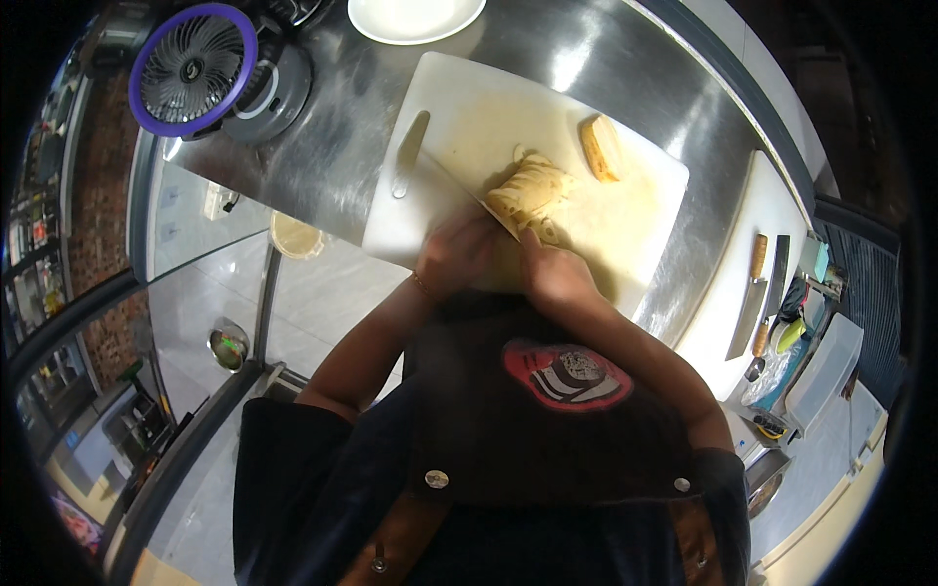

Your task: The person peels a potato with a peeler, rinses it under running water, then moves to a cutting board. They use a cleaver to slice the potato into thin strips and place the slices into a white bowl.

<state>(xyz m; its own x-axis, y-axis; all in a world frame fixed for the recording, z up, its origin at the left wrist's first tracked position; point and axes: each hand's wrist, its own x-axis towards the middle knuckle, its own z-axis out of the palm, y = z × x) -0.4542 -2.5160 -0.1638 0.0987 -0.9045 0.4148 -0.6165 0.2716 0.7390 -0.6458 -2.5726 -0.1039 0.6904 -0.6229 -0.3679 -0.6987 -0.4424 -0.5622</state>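
Observation:
A white cutting board point(469, 110) lies on the steel counter. My right hand point(555, 271) is closed around a knife point(500, 220), whose handle is hidden; the narrow line of its blade points up and left. Just left of the blade, my left hand point(456, 253) is low over the board with its fingers bent toward the knife; shadow hides what lies under them. Thin pale yellow slices point(531, 187) of a vegetable, perhaps bamboo shoot, are heaped against the blade's right side. A larger cut piece point(602, 149) with a browner outside rests apart at the upper right.
A purple-rimmed fan point(193, 69) stands at the upper left of the counter. A white dish point(416, 18) is beyond the board. On the right, a second white board point(722, 308) carries a wooden-handled cleaver point(749, 308) and other knives. A glass panel point(201, 220) borders the counter's left side.

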